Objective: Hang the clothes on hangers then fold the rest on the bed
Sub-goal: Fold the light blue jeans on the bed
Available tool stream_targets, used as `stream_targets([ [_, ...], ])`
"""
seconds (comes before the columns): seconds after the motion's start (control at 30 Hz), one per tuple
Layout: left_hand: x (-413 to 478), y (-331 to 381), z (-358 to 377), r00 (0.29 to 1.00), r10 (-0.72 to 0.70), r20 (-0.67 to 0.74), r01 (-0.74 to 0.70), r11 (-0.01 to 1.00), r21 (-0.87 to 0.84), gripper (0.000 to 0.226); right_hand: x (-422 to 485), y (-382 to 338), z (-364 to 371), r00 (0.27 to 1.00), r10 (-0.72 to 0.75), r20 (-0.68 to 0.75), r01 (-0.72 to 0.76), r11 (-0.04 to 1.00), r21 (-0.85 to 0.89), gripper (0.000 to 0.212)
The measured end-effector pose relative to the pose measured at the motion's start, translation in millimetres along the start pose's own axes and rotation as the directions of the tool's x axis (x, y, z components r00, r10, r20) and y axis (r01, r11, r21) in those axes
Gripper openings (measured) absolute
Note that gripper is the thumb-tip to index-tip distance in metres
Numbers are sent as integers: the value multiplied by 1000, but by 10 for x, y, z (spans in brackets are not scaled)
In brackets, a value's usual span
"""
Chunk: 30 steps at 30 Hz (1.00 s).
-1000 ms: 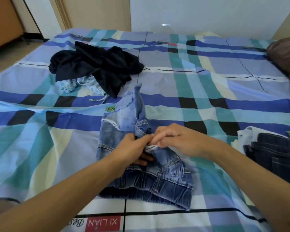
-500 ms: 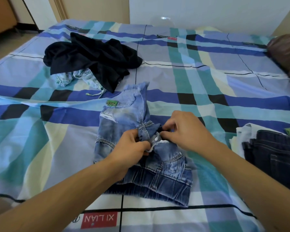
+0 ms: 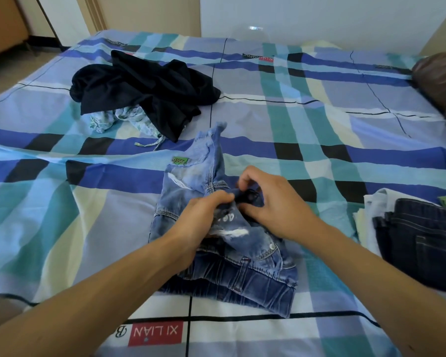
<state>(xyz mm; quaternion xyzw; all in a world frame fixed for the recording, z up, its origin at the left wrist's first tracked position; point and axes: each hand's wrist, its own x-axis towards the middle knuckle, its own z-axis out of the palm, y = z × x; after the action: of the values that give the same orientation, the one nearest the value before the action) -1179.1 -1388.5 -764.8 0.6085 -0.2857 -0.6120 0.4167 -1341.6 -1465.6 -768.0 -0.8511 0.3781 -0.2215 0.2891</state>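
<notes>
Pinching the jeans (image 3: 242, 284) on the bed (image 3: 62, 228) are left hand (image 3: 198, 220) and right hand (image 3: 278, 210)

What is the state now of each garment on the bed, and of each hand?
Blue jeans: bunched, partly folded, held.
Left hand: pinches the blue jeans.
Right hand: pinches the blue jeans.
Black garment: crumpled, unfolded.
Pale garment: crumpled, partly under the black garment.
Dark jeans: folded, atop white cloth.

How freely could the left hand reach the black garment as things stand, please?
Probably yes, once it lets go: the left hand pinches the denim garment, yet only flat bedsheet separates them from the black garment beyond.
</notes>
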Motion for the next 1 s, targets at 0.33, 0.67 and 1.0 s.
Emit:
stream_targets([
  [0.33, -8, 105, -89, 963, 229, 146, -271, 810, 521, 40, 88, -64, -279, 882, 468, 50, -388, 663, 640, 17],
  [0.67, -91, 201, -125, 991, 93, 94, -95, 995, 18, 32, 26, -109, -235, 981, 133, -144, -144, 987, -69, 33],
  [1.0, -128, 212, -18, 996, 81, 25, -81, 997, -5, 41, -59, -316, -216, 998, -31, -62, 23, 992, -124, 34],
])
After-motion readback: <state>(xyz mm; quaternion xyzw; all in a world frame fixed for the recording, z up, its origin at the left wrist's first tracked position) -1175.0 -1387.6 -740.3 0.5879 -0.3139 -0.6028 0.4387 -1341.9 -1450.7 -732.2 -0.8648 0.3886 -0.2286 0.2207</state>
